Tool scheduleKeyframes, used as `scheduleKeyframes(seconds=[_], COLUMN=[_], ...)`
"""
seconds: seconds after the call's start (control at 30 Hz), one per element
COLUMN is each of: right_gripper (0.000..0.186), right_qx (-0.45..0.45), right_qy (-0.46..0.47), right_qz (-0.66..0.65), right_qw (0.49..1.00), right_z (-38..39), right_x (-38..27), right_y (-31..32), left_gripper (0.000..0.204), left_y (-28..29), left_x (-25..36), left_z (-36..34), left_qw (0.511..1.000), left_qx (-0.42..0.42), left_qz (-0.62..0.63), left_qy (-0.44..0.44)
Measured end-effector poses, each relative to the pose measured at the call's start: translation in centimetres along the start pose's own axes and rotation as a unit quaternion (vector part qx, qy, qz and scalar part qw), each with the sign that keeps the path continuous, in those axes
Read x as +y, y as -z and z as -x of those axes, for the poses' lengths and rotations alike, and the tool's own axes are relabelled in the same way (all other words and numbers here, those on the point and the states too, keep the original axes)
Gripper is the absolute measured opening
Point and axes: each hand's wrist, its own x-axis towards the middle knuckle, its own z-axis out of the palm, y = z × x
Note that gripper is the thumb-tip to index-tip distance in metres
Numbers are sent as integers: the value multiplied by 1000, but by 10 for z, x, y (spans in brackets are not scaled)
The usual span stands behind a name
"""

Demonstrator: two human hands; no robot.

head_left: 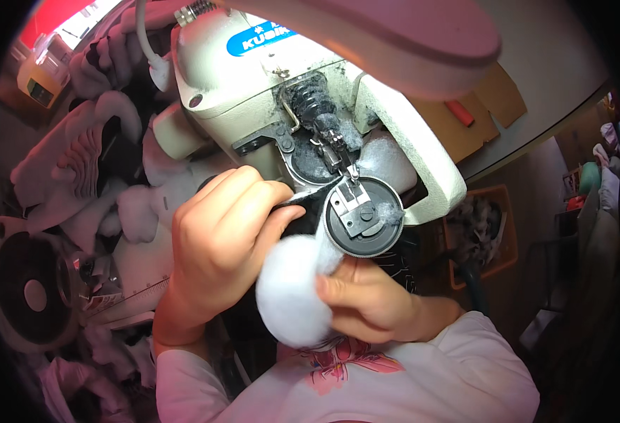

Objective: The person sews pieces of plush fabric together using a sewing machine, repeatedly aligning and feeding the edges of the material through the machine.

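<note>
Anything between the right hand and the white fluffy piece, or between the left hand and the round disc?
Nothing visible separates the right hand from the white fluffy piece; they touch. Between the left hand and the round disc, only the pinched material spans the gap.

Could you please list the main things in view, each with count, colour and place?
Rounded metal sewing machine: one, cream, upper centre
Round metal plate: one, black and silver, centre
Fluffy rounded plush piece: one, white, lower centre
Soft fabric pieces: many, greyish white, left
Boxy plastic container: one, yellowish, upper left
Open plastic crate: one, orange, right
Flat cardboard: one or more, brown, upper right
Left hand: one, bare, pinching thin white fabric edge, centre
Right hand: one, bare, gripping the plush piece
</note>
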Motion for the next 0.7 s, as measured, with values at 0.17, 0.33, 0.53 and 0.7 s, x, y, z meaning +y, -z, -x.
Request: scheduleKeyframes(seconds=[0.17, 0.33, 0.53, 0.7], right_gripper=[45, 42, 15, 15], right_qx=[-28, 60, -78, -36], right_qy=[52, 101, 45, 48], right_qz=[-100, -77, -131, -57], right_qw=[993, 990, 987, 997], right_z=[-10, -22, -15, -16], right_x=[5, 11, 12, 14], right_y=[7, 5, -4, -3], left_gripper=[20, 14, 19, 27], left_y=[-3, -9, -25, -28], left_x=[-6, -16, -21, -26], left_z=[-4, 0, -6, 2], left_qw=[995, 989, 986, 970], left_qx=[-30, 0, 89, 124], left_qz=[88, 145, 62, 21], left_qy=[21, 21, -125, -209])
